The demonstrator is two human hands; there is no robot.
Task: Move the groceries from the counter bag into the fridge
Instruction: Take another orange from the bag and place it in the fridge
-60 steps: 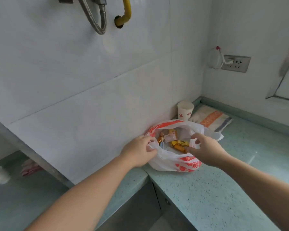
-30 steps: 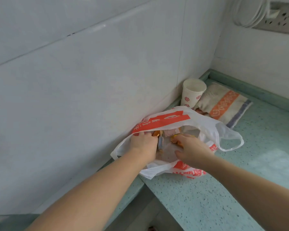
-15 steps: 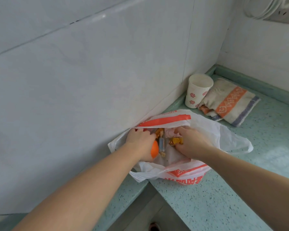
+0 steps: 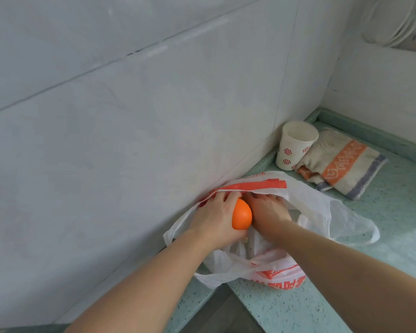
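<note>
A white plastic bag with red print lies open on the green speckled counter, against the tiled wall. My left hand grips an orange over the bag's mouth. My right hand is sunk into the bag just right of the orange, palm down; its fingertips are hidden, so I cannot see whether it holds anything. The packets inside are covered by both hands.
A paper cup with red marks stands in the corner behind the bag. A folded striped towel lies beside it. The counter's front edge drops off below the bag. A wall socket with a cord is at the top right.
My left hand has taken hold of the orange and lifted it more into view. My right hand has gone deeper into the bag, covering the packets.
</note>
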